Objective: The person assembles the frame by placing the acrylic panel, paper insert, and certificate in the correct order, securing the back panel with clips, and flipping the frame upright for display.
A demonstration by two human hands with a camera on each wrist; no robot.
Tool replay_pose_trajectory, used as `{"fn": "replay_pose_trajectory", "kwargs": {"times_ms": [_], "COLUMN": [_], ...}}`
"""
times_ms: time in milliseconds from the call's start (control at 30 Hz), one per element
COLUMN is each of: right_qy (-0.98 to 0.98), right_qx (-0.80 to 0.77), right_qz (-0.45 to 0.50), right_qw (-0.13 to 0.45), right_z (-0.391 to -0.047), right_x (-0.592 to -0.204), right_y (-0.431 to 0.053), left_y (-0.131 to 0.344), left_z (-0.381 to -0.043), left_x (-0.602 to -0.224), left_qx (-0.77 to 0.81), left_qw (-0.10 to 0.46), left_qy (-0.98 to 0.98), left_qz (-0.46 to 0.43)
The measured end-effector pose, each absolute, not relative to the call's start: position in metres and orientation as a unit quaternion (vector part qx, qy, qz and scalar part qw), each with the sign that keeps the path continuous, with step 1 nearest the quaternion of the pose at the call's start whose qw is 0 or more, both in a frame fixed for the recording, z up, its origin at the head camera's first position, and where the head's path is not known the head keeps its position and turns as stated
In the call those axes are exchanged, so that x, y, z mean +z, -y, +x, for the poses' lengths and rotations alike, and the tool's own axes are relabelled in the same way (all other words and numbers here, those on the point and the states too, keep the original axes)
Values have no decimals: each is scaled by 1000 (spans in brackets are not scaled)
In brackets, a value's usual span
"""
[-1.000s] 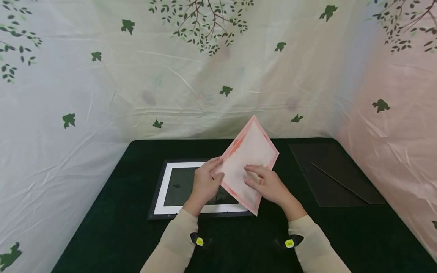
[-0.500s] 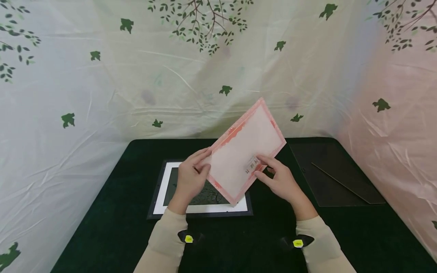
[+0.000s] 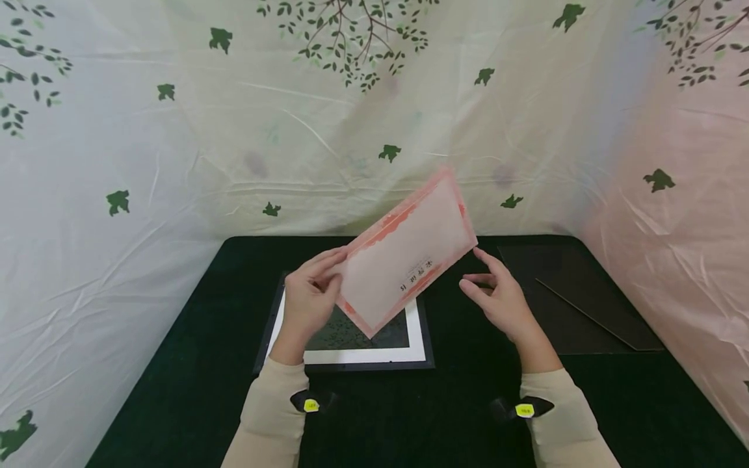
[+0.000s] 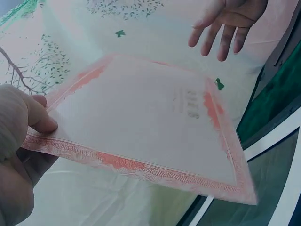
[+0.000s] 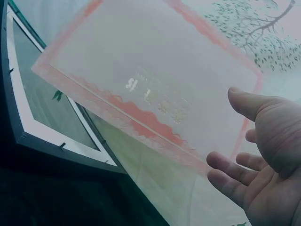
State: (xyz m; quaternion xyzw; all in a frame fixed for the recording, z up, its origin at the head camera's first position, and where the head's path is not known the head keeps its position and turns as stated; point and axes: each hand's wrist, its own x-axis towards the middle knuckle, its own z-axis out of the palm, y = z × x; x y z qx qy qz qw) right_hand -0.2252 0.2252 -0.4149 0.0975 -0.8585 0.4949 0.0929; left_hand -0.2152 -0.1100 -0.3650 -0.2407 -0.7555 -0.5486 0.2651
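Note:
My left hand (image 3: pixel 307 302) pinches a certificate (image 3: pixel 389 260) by its left edge, thumb on the face and fingers behind. The sheet is pale with an ornate pinkish-red border, and a short row of characters runs near its lower right edge. It is held tilted above the table, one corner pointing up. My right hand (image 3: pixel 503 299) is beside the sheet's right corner, fingers relaxed and spread, an index fingertip right at that corner. In the right wrist view the characters (image 5: pixel 157 101) shine gold. Below the sheet lies a picture frame (image 3: pixel 363 357) with a white mat, partly hidden.
On the right of the dark green tabletop (image 3: pixel 468 416) lies a thin dark board (image 3: pixel 535 266) with a slim rod (image 3: pixel 585 316) across it. A pale curtain (image 3: pixel 328 143) printed with leaves and birds hangs behind and beside the table.
My left hand has moved left with the certificate, tilting it more sideways. My right hand has moved right from its face to its right corner, uncovering the characters. More of the frame's lower right shows.

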Motion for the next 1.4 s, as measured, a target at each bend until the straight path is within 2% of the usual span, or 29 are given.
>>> {"fn": "replay_pose_trajectory", "kwargs": {"times_ms": [333, 600, 933, 1200, 1400], "right_qy": [850, 795, 810, 812, 794], "right_qx": [518, 599, 575, 570, 593], "right_qz": [50, 80, 80, 77, 77], "right_qw": [80, 51, 83, 100, 107], "right_z": [-225, -232, -226, -228, -228], "right_x": [-409, -414, -418, -422, -421], "right_y": [-235, -234, -237, -235, -231], "left_y": [111, 112, 123, 129, 132], "left_z": [-203, -199, -230, -234, -236], "left_x": [-349, -346, -375, -381, -384], "left_qx": [-538, -526, -492, -489, -496], "left_qw": [242, 218, 309, 333, 342], "left_qy": [753, 755, 771, 780, 770], "left_qz": [-293, -324, -260, -204, -207]}}
